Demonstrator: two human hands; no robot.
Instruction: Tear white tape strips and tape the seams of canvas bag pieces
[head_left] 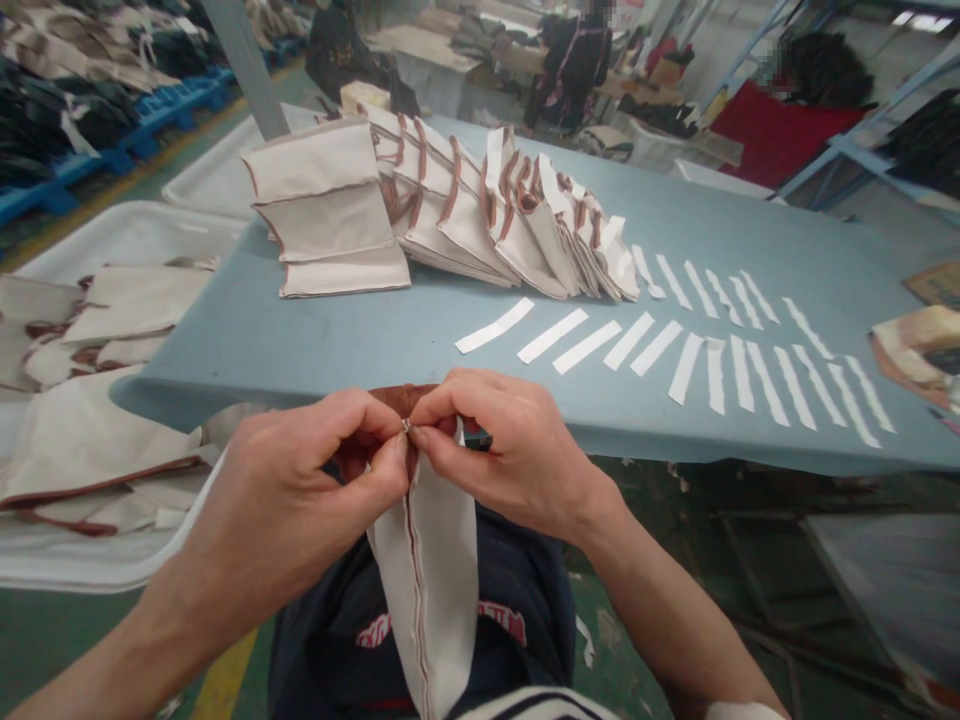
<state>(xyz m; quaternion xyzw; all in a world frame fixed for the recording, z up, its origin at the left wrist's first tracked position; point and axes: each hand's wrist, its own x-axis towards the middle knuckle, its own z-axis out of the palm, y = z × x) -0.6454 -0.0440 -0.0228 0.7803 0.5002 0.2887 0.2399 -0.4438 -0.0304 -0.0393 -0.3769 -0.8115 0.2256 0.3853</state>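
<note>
A cream fabric piece with a brown-edged seam (442, 570) hangs down over my lap. Both hands pinch its upper end at the table's front edge. My left hand (322, 480) is closed, thumb and forefinger gripping the seam from the left. Fingertips of my right hand (495, 430) press together on the same spot from the other side. A tiny pale bit shows between the two pinches, too small to name. Brown material (405, 398) shows just behind the fingers.
Overlapping cream pieces with brown edging (465, 215) lie along the blue table (337, 350). Several white strips (656, 347) are spread in two rows to the right. A white tub (97, 575) of similar pieces stands at left. People work in the background.
</note>
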